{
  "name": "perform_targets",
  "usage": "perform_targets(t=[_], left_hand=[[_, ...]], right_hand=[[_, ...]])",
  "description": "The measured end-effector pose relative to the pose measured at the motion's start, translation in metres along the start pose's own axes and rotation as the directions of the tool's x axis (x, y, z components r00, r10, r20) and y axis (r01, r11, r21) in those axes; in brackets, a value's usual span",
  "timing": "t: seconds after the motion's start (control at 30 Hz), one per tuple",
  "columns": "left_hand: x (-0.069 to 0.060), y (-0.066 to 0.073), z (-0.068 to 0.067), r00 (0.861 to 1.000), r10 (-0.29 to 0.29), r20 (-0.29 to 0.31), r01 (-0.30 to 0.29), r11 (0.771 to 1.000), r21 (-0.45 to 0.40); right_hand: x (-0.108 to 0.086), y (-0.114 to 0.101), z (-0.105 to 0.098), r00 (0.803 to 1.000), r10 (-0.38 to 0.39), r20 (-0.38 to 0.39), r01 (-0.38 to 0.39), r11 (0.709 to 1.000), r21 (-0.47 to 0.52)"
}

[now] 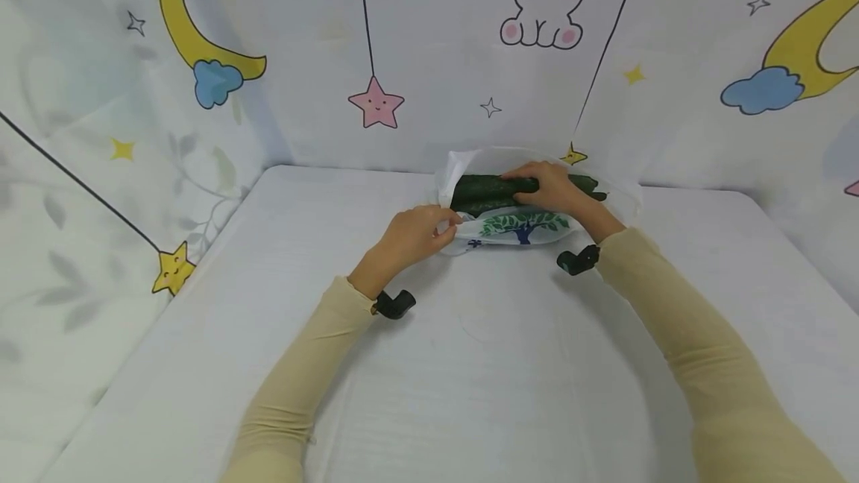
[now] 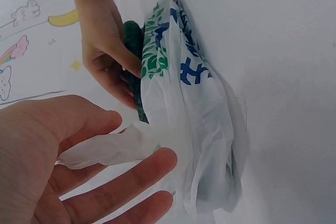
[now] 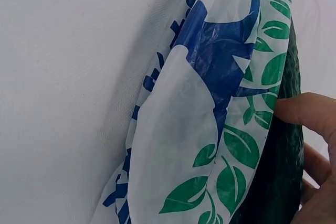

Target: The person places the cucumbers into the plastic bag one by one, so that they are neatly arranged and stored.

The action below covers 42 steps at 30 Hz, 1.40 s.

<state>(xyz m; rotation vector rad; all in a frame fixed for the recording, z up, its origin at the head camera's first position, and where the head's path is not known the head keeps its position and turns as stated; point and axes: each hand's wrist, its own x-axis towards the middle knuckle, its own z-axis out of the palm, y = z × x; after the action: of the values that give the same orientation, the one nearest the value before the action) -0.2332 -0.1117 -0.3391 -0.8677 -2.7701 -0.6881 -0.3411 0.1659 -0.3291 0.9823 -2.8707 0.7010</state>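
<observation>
A white plastic bag (image 1: pixel 470 231) with a green and blue tree print lies at the back of the table, its mouth open upward. Several dark green cucumbers (image 1: pixel 479 191) lie lengthwise in it. At the bag's left end, my left hand (image 1: pixel 417 235) pinches the bag's edge between thumb and fingers; the left wrist view has the thin white plastic running through them. My right hand (image 1: pixel 549 186) reaches into the mouth and grips a cucumber (image 3: pixel 287 150), thumb on the near side and fingers over the far side. The bag's printed wall hides the cucumber's lower part.
The white table (image 1: pixel 456 379) stretches toward me in front of the bag. Directly behind the bag stands a white backdrop (image 1: pixel 436 43) printed with moons, stars and a rabbit. A black wrist camera (image 1: pixel 394 305) hangs under the left wrist, and another camera (image 1: pixel 577 260) under the right.
</observation>
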Motion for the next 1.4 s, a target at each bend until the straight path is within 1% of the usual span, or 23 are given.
perform_targets(t=[0.2, 0.4, 0.7, 0.93, 1.1, 1.23, 1.33, 1.4], left_hand=[[-0.001, 0.001, 0.0, 1.0, 0.001, -0.002, -0.001, 1.0, 0.004], [-0.001, 0.001, -0.001, 1.0, -0.01, 0.007, 0.01, 1.0, 0.023], [-0.003, -0.006, 0.002, 1.0, 0.003, -0.012, -0.003, 1.0, 0.023], [-0.004, -0.008, 0.002, 1.0, -0.001, -0.017, 0.001, 1.0, 0.018], [-0.005, -0.01, 0.001, 1.0, 0.01, -0.016, -0.009, 0.999, 0.042], [-0.006, -0.013, 0.002, 0.999, 0.029, -0.044, -0.027, 0.998, 0.052], [-0.007, -0.015, 0.002, 0.996, 0.022, -0.092, -0.016, 0.997, 0.07], [-0.008, -0.016, 0.001, 0.991, 0.019, -0.133, -0.008, 0.996, 0.089]], right_hand=[[-0.004, 0.003, -0.001, 1.0, 0.016, -0.018, -0.015, 0.999, 0.029], [-0.009, 0.002, -0.005, 1.0, 0.009, -0.025, -0.006, 0.994, 0.112], [-0.012, 0.007, -0.006, 0.999, -0.006, -0.05, 0.014, 0.986, 0.163], [-0.014, 0.011, -0.008, 0.997, -0.04, -0.071, 0.052, 0.985, 0.163], [-0.021, 0.011, -0.008, 0.996, -0.055, -0.068, 0.066, 0.983, 0.169], [-0.031, 0.009, -0.008, 0.994, -0.087, -0.073, 0.098, 0.981, 0.165], [-0.041, 0.008, -0.009, 0.992, -0.103, -0.073, 0.114, 0.982, 0.151], [-0.047, 0.007, -0.011, 0.991, -0.112, -0.072, 0.122, 0.982, 0.147]])
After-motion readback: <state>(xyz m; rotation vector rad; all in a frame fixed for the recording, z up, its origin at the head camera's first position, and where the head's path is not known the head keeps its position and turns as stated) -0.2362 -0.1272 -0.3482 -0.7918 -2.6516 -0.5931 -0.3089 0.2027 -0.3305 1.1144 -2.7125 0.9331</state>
